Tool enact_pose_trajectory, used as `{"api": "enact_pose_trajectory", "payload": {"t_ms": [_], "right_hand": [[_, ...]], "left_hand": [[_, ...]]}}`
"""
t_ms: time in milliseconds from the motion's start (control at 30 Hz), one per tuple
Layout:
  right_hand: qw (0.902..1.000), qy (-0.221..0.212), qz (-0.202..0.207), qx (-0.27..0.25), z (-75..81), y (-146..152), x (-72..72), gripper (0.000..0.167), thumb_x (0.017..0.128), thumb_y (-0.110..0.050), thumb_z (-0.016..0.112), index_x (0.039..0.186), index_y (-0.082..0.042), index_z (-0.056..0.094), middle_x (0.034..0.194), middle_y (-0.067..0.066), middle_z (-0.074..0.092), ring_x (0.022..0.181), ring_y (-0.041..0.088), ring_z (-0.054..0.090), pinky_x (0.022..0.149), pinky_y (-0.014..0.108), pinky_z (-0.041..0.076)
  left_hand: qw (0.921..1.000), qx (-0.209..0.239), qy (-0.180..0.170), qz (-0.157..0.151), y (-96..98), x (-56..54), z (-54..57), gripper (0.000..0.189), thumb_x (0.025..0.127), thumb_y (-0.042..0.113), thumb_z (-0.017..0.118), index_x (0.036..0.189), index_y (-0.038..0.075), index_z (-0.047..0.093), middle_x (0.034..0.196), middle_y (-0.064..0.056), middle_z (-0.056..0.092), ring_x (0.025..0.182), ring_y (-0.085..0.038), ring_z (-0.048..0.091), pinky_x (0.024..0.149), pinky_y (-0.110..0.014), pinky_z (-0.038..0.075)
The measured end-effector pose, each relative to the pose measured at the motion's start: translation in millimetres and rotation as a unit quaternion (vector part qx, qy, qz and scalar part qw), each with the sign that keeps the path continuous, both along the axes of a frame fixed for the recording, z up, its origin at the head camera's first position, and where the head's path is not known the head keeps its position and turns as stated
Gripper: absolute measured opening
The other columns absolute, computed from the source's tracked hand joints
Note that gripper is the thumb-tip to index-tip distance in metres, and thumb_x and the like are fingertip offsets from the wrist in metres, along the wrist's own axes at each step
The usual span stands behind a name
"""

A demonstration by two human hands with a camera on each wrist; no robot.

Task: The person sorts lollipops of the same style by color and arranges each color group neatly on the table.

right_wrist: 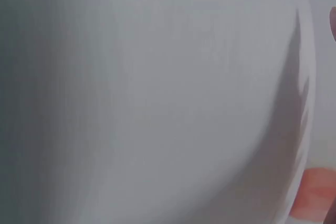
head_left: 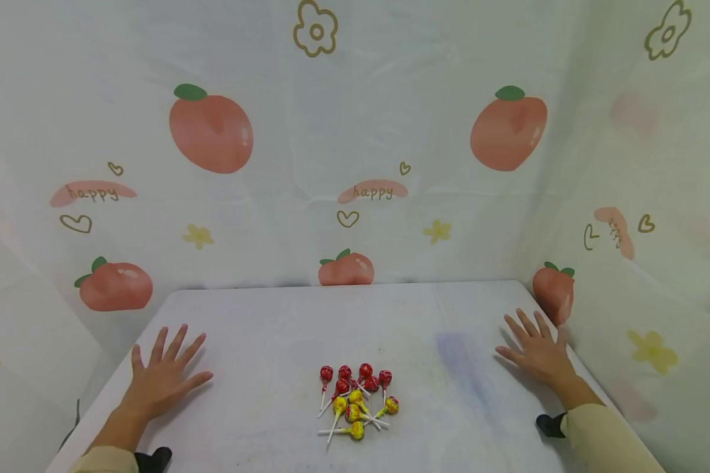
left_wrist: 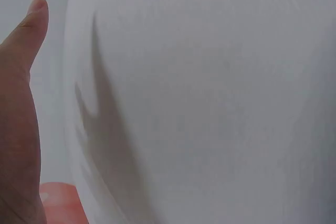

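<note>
Lollipops lie in a loose cluster near the front middle of the table, their white sticks crossing one another. Several with red wrappers (head_left: pixel 342 386) form the far part of the cluster, and several with yellow wrappers (head_left: pixel 356 430) the near part. To the left of them, my left hand (head_left: pixel 164 378) is spread over the table's left side, fingers straight and apart, holding nothing. My right hand (head_left: pixel 538 351) is spread the same way at the right edge, well away from the candy. In the left wrist view, the left thumb (left_wrist: pixel 35 22) points up beside the hand's shadow.
The white table (head_left: pixel 260 341) has a bluish smudge (head_left: pixel 464 361) right of the candy. Behind it and along the sides hangs a pale curtain (head_left: pixel 355 118) printed with fruit, flowers and "happy". Dark wrist mounts (head_left: pixel 154 458) show below the cuffs.
</note>
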State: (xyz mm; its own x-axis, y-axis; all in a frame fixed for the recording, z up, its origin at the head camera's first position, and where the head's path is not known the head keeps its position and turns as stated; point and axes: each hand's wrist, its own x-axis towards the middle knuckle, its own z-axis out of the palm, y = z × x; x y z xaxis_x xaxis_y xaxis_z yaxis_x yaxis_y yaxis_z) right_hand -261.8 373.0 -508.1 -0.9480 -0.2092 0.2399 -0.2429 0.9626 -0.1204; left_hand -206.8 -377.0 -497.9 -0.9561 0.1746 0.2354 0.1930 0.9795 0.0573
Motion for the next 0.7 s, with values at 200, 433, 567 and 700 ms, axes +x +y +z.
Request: {"api": "enact_pose_trajectory", "payload": {"t_ms": [200, 433, 567, 700], "right_hand": [[0.9995, 0.013, 0.019, -0.022, 3.3, -18.6, -2.3, 0.081, 0.090, -0.060, 0.054, 0.153, -0.015, 0.029, 0.158, 0.018, 0.019, 0.142, 0.045, 0.007, 0.100, 0.076, -0.001], [0.9981, 0.025, 0.044, -0.036, 10.0, -46.3, -2.2, 0.079, 0.089, -0.056, 0.059, 0.151, -0.013, 0.033, 0.157, 0.019, 0.023, 0.142, 0.044, 0.011, 0.102, 0.074, 0.005], [0.9964, 0.028, 0.062, -0.050, 13.5, -64.4, -0.9, 0.079, 0.088, -0.052, 0.063, 0.150, -0.011, 0.035, 0.156, 0.020, 0.024, 0.141, 0.045, 0.014, 0.103, 0.073, 0.009], [0.9941, 0.033, 0.079, -0.067, 11.6, -81.0, -1.6, 0.079, 0.087, -0.050, 0.065, 0.151, -0.014, 0.034, 0.156, 0.019, 0.024, 0.141, 0.044, 0.014, 0.104, 0.071, 0.012]], "left_hand": [[0.9998, -0.006, 0.014, -0.013, 10.9, -3.4, 0.0, 0.086, 0.087, 0.066, 0.052, 0.156, 0.028, 0.018, 0.160, -0.015, 0.008, 0.143, -0.043, -0.010, 0.099, -0.071, -0.018], [0.9984, 0.017, 0.037, -0.041, 25.7, -3.8, -0.1, 0.085, 0.087, 0.061, 0.057, 0.156, 0.029, 0.019, 0.160, -0.015, 0.010, 0.145, -0.039, -0.012, 0.101, -0.071, -0.016], [0.9973, 0.027, 0.046, -0.050, 39.0, -2.8, 3.1, 0.084, 0.086, 0.060, 0.058, 0.155, 0.029, 0.023, 0.159, -0.016, 0.013, 0.145, -0.041, -0.004, 0.103, -0.067, -0.017], [0.9954, 0.038, 0.058, -0.067, 52.3, -1.4, 3.6, 0.083, 0.085, 0.058, 0.061, 0.155, 0.028, 0.026, 0.159, -0.016, 0.016, 0.145, -0.040, -0.001, 0.106, -0.064, -0.016]]}}
